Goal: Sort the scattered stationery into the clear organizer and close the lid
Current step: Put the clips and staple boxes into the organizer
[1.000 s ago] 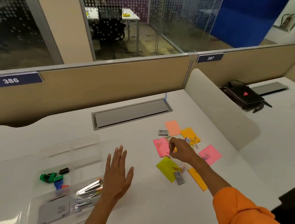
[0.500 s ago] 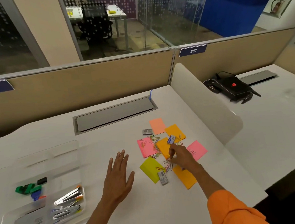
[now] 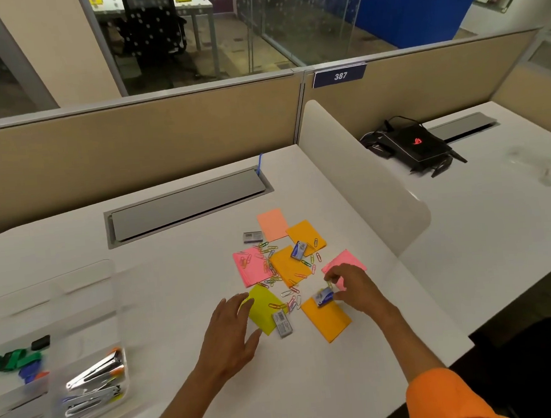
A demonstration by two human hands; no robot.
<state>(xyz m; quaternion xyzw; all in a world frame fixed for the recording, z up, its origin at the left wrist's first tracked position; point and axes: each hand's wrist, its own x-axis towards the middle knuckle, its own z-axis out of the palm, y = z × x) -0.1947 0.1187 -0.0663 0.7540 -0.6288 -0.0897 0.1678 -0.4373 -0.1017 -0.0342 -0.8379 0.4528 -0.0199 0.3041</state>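
Coloured sticky-note pads, loose paper clips [image 3: 274,268] and small staple boxes lie scattered mid-desk. My right hand [image 3: 353,287] pinches a small blue staple box [image 3: 323,296] just above an orange pad [image 3: 327,318]. With straight fingers, my left hand [image 3: 231,334] touches the near-left edge of a yellow pad [image 3: 262,305]. A grey staple box [image 3: 282,323] lies on that pad's near corner. The clear organizer [image 3: 88,322] stands open at the far left, holding staplers [image 3: 94,374] and green and blue clips [image 3: 12,359].
Further pads lie beyond: pink [image 3: 250,266], orange [image 3: 304,234], peach [image 3: 272,224], pink [image 3: 346,262]. Another blue staple box [image 3: 298,250] and a grey one [image 3: 252,236] sit among them. A white divider [image 3: 361,182] bounds the desk on the right; a grey cable tray [image 3: 188,204] lies behind.
My right hand has moved right and nearer and now pinches a blue staple box. My left hand slid forward onto the yellow pad. The view shifted right.
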